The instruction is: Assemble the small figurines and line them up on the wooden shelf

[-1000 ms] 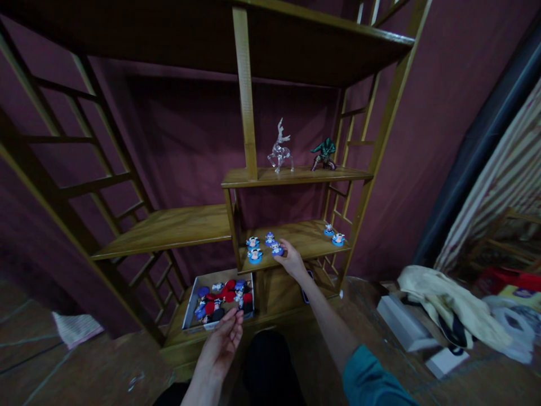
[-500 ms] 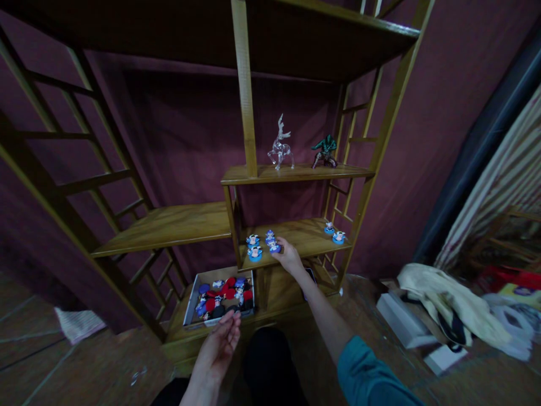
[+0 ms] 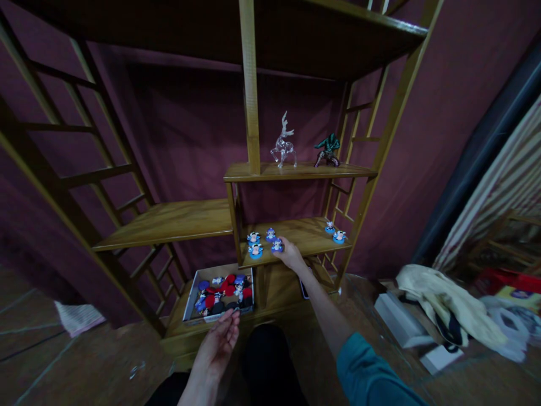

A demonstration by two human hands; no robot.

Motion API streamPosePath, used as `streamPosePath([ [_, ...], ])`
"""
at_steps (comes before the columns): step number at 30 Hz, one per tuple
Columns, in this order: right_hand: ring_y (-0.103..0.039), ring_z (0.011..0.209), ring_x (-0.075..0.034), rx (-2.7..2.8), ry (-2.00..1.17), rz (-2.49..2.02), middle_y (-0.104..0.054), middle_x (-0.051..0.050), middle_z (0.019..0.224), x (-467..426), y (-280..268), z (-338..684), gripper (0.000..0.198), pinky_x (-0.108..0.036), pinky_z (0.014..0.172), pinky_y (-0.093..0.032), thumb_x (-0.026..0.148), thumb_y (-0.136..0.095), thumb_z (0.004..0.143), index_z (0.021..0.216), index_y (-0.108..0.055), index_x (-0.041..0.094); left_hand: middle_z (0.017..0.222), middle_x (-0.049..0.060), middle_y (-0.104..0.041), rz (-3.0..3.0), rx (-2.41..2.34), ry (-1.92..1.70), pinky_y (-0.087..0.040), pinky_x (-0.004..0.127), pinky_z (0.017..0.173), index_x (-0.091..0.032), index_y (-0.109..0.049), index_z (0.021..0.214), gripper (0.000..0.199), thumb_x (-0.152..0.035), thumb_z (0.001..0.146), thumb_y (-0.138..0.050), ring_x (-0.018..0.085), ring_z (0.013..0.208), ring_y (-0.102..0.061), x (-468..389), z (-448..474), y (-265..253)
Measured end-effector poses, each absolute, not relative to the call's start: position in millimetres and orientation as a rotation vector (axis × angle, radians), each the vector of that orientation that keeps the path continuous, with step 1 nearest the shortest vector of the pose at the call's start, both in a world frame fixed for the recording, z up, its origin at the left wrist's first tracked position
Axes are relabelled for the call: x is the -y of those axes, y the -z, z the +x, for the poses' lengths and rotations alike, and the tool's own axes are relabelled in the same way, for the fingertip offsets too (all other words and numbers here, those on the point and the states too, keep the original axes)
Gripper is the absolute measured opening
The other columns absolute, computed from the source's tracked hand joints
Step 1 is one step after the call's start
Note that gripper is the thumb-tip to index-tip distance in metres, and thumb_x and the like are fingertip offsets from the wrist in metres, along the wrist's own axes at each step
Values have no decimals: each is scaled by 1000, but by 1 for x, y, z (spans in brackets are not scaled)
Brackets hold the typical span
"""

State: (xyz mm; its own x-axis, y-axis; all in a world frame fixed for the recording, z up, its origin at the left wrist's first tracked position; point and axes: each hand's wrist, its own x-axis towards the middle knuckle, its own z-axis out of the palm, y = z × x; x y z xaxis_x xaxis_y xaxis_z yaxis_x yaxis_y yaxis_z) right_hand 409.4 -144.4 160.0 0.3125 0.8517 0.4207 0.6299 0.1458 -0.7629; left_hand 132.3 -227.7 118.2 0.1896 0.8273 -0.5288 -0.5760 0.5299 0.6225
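My right hand (image 3: 291, 255) reaches to the lower right shelf, its fingers closed on the side of a small purple figurine (image 3: 277, 245), which stands upright at the shelf. Just behind it is another purple figurine (image 3: 270, 234). To their left are two figurines on blue round bases, a rear one (image 3: 253, 238) and a front one (image 3: 255, 251). Palm up, my left hand (image 3: 217, 347) hovers by the front edge of a cardboard box (image 3: 191, 299); its fingers are loosely curled and nothing shows in them. Red, purple and black figurines (image 3: 228, 287) fill the box.
Two more blue-based figurines (image 3: 338, 237) stand at the shelf's right end. On the shelf above are a clear deer ornament (image 3: 284, 148) and a dark green figure (image 3: 328, 151). A wooden post (image 3: 250, 84) rises beside the deer. Boxes and cream cloth (image 3: 448, 304) lie on the right floor.
The front purple figurine now stands slightly apart from the one behind it, and my right hand has shifted a little to the right. The view has moved slightly; my left hand stays by the box.
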Motion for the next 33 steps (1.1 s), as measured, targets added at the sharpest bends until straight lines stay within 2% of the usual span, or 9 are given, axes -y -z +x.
streamPosePath([
  [4,-60,95,-22,1418,-297,-1598,-66,-3,103,139,-158,413,59,-34,87,-44,22,-70,61,118,-52,26,84,7,-65,311,-952,-1014,-52,17,52,-12,-56,97,28,5,76,-48,9,60,-64,228,131,-117],
  [14,-61,93,-21,1448,-289,-1605,-67,-1,101,134,-160,413,55,-32,84,-46,22,-70,62,114,-55,27,82,7,-66,263,-967,-1014,-52,17,51,-12,-57,99,30,5,76,-48,9,59,-64,228,128,-114],
  [24,-61,95,-22,1481,-289,-1594,-66,-4,104,137,-159,415,50,-35,86,-45,26,-67,65,113,-56,25,82,7,-66,290,-973,-1019,-52,18,52,-12,-57,96,27,5,75,-50,10,60,-64,228,123,-108],
  [33,-60,96,-21,1472,-309,-1550,-65,-2,105,139,-159,414,52,-35,88,-44,21,-69,62,113,-57,26,82,6,-66,307,-974,-1021,-52,18,53,-12,-58,95,26,4,75,-51,10,61,-64,228,120,-102],
])
